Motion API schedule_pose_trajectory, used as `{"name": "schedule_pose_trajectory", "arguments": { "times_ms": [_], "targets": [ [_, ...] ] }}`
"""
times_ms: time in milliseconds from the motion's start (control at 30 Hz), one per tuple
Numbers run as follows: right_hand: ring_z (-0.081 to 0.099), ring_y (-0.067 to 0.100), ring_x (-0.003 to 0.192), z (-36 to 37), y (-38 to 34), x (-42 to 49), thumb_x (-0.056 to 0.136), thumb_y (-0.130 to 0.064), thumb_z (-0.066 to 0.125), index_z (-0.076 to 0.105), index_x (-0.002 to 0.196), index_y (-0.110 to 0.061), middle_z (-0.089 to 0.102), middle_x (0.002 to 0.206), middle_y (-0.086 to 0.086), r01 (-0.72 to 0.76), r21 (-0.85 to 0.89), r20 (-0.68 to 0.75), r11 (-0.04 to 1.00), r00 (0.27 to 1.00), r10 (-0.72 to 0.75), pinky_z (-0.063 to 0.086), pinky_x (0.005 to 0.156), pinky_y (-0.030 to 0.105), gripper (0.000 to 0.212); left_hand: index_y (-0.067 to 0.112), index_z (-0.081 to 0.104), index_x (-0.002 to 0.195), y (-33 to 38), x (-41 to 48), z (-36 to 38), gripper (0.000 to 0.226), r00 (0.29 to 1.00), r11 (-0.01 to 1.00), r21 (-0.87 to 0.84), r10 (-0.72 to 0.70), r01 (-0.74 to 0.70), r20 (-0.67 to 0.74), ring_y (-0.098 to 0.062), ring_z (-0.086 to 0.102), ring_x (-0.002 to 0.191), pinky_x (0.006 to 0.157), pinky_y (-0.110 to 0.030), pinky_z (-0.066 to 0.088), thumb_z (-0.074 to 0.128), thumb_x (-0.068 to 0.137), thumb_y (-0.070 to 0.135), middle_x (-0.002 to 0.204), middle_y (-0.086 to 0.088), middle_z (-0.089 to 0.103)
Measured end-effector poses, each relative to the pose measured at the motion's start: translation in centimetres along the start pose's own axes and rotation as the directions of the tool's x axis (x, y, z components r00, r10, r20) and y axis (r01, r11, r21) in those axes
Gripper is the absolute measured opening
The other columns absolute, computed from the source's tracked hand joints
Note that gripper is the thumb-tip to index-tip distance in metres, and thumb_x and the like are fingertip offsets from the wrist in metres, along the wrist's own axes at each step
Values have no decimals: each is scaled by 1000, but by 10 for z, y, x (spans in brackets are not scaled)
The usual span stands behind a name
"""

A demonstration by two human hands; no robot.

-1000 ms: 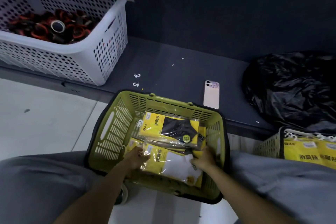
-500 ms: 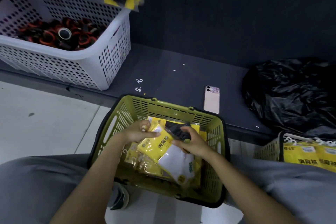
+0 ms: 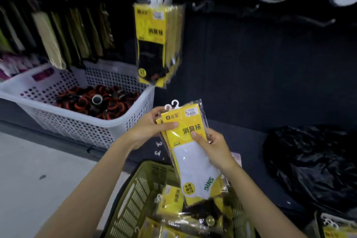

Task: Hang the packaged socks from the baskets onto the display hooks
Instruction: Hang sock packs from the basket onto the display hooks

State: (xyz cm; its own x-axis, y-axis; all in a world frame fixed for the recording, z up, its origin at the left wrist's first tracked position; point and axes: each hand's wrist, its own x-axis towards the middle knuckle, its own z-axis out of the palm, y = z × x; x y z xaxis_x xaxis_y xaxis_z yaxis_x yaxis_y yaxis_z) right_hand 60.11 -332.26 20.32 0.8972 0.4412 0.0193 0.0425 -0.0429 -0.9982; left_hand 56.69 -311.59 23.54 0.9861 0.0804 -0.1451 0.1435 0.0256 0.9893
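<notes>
Dark wall (image 3: pixel 251 67) behind; sock packs (image 3: pixel 193 170) held btwn L grip (image 3: pixel 146 131), R grip (image 3: pixel 214 150).

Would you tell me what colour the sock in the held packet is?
White sock in a yellow packet; head view.

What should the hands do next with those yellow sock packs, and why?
Probably raise the yellow plastic packs of white socks toward the bare dark metal hook right of the hanging yellow packs of black socks. Left hand and right hand hold them above the green plastic basket, white hangers upward.
</notes>
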Motion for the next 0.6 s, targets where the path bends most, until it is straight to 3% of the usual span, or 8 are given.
{"name": "schedule_pose_trajectory", "arguments": {
  "times_ms": [100, 200, 333, 467, 600],
  "targets": [
    [70, 8, 83, 11, -27, 19, 88, -24, 64, 71, 92, -21, 76, 91, -6, 80, 4, -40, 997, 996, -79, 54, 69, 21, 8, 11, 53, 124, 21, 4, -15, 66, 998, 991, -124, 60, -57, 19, -27, 65, 108, 92, -42, 53, 77, 63, 17, 116, -11, 68],
    [70, 14, 85, 27, -50, 39, 86, -30, 66, 71, 92, -21, 76, 90, -3, 128, 62, -123, 990, 985, -120, 55, 74, 28, 12, 20, 57, 115, 38, 4, -18, 47, 991, 991, -83, 113, -106, 75, -19, 65, 108, 87, -33, 55, 73, 71, 19, 115, -1, 70],
    [72, 16, 87, 50, -82, 66, 76, -39, 69, 71, 94, -19, 76, 91, -2, 179, 89, -139, 980, 976, -166, 57, 72, 26, 26, 14, 58, 118, 59, 6, -26, 31, 963, 965, -52, 250, -255, -97, -10, 69, 98, 71, -16, 53, 62, 88, 10, 112, 1, 71],
    [69, 11, 90, 66, -113, 92, 82, -20, 72, 68, 103, -17, 74, 96, -2, 303, 76, -201, 950, 938, -283, 55, 73, 20, 22, 13, 60, 117, 79, 3, -49, 28, 912, 925, -49, 360, -376, -197, -10, 70, 93, 68, -14, 53, 62, 89, 9, 107, 2, 73],
    [71, 9, 84, 84, -133, 108, 80, -24, 72, 70, 97, -15, 75, 90, -3, 361, 123, -204, 925, 921, -332, 55, 67, 17, 19, 19, 63, 110, 91, 3, -70, 30, 850, 884, -33, 437, -466, -294, -7, 71, 88, 64, -13, 53, 71, 81, 16, 100, 8, 74]
  ]
}}
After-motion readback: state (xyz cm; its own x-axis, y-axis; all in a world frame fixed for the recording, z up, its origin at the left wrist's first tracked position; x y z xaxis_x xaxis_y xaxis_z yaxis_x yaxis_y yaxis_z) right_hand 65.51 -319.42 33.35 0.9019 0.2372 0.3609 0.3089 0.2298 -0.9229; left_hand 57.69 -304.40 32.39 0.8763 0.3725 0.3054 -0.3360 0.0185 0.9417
